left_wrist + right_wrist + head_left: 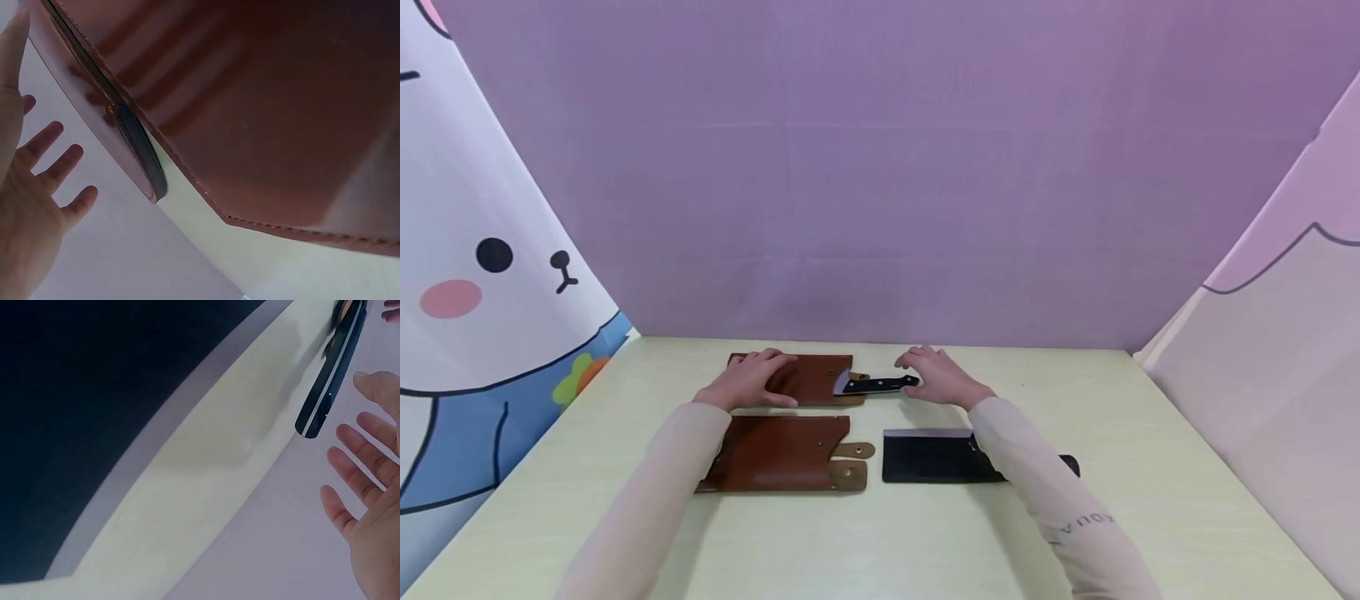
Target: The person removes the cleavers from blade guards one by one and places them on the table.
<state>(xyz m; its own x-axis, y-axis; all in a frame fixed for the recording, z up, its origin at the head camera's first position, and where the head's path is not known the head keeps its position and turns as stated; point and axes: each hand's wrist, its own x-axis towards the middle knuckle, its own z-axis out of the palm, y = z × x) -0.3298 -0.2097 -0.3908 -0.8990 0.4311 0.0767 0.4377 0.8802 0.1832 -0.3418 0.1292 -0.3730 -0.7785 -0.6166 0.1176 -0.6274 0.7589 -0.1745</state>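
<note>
At the back of the table lies a brown leather knife sheath (820,377), with a knife (880,385) at its right end. Its black riveted handle and a bit of grey blade show; the rest of the blade is hidden. My left hand (748,379) is over the sheath's left part, fingers spread, holding nothing; contact is hard to tell. Beside the handle's end is my right hand (942,377), fingers loosely bent. The right wrist view shows its fingers (356,456) apart from the handle (319,394).
Nearer me lies a second brown sheath (782,454) with snap straps (850,475). To its right is a cleaver (925,456) with a black blade and pale edge, partly covered by my right sleeve (1030,467). A purple backdrop (880,208) stands behind the table.
</note>
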